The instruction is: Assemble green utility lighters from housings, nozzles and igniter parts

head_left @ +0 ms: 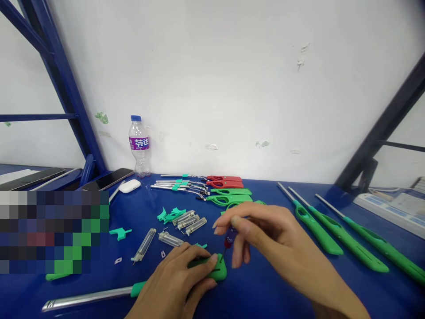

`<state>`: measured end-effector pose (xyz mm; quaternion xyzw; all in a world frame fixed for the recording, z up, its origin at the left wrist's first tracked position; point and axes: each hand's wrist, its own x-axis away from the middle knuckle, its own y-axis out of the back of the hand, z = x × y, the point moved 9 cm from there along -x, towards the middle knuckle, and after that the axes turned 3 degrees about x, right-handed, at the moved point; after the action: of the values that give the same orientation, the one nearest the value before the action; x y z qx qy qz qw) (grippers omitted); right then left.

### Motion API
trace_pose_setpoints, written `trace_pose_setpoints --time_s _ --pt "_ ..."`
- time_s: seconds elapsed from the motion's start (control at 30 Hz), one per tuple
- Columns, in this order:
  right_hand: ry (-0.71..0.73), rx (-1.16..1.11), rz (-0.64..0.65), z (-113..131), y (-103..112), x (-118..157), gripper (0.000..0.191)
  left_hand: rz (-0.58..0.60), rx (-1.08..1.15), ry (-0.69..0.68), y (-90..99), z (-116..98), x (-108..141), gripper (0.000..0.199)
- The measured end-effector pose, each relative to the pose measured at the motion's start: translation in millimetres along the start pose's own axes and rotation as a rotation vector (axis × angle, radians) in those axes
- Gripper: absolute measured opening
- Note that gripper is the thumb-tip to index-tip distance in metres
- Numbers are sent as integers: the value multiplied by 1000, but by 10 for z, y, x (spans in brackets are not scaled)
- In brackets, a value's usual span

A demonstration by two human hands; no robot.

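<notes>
My left hand (177, 277) is closed around the handle of a green long-nosed lighter (219, 271), pressing it to the blue table. Its silver tube (89, 298) points left. My right hand (279, 237) grips a small screwdriver (229, 238) with a purple and red handle between thumb and fingers. The screwdriver leans over the handle's right end, its thin shaft reaching down to the green plastic; whether the tip sits in a screw is too small to tell. Clear fuel tanks (169, 239) and teal plastic trigger pieces (171, 215) lie just beyond my left hand.
Several whole green lighters (345, 243) lie at right, near a white power strip (381, 212). Red handle halves (225, 180) and metal tubes (175, 187) lie toward the wall. A bottle (139, 144), white earbud case (129, 186) and phone (108, 179) are at back left.
</notes>
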<state>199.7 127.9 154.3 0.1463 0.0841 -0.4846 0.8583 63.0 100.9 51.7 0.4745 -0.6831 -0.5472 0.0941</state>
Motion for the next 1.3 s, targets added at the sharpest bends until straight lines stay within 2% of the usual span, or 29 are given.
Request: trace_pose_setpoints --time_s 0.13,0.3,0.43,0.53,0.63,0.77,0.87,0.97,1.1,1.3 --pt "-9 -16 52 2 16 23 23 19 4 9 11 -10 -3 35" --pt "-16 110 -107 -11 154 -12 13 8 5 4 13 1 8 35" --pt "-17 257 -140 2 181 -26 6 16 3 -7 -10 -8 18 35" --pt "12 283 -143 28 191 -13 2 6 -9 -10 0 -17 17 36" --pt "-43 207 -92 -34 166 10 2 2 -13 -16 7 -13 14 35" --pt "-174 -45 68 -155 34 39 13 -1 -25 -22 10 -6 9 33" --pt "-171 -191 103 -138 9 30 12 -3 -29 -17 17 -19 -2 35" --pt "-128 -233 96 -101 36 17 12 -9 -14 -6 32 -38 -12 33" --pt "-110 -196 102 -93 56 16 16 -18 -9 -4 44 -41 -10 30" --pt "-217 70 16 -187 142 -9 13 23 -21 3 6 -10 3 31"
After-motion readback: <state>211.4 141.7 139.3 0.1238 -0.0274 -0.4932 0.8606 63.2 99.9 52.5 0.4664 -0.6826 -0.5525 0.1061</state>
